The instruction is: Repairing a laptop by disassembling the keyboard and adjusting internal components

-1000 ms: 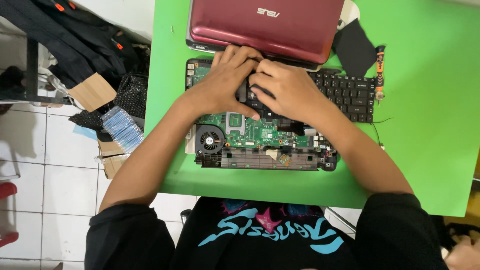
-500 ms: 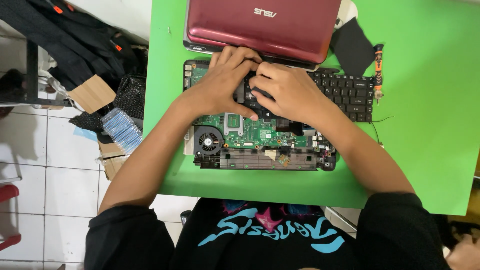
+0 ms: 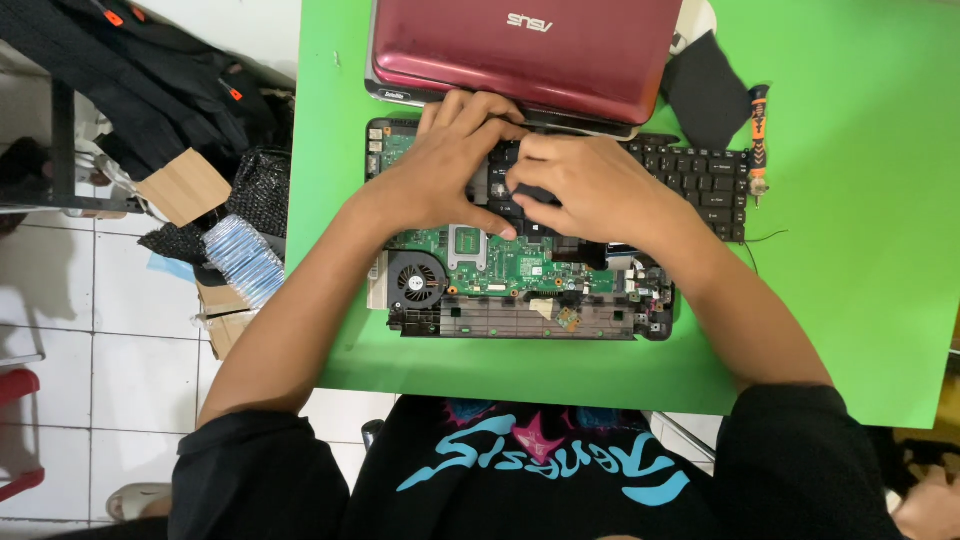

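While your head camera looks straight down on the green table [image 3: 850,300], both of your hands sit together on one opened laptop base [image 3: 520,300]. Your left hand [image 3: 440,170] lies over the upper left of the base, fingers curled down onto the left end of the black keyboard [image 3: 700,180], thumb stretched toward the middle. Your right hand [image 3: 585,185] is touching it, fingers bent and pinching at the keyboard's edge; how firmly either hand has hold of it, I cannot tell. The keyboard rests partly across the base, its right end free. Below your hands: one green motherboard [image 3: 510,265], one round cooling fan [image 3: 415,282] at its left. One red laptop lid [image 3: 520,50] lies closed just beyond your fingers. To the right, one black cloth [image 3: 705,90] and one orange-handled screwdriver [image 3: 759,120]. Off the table's left edge, one plastic water bottle [image 3: 243,257] lies among bags.
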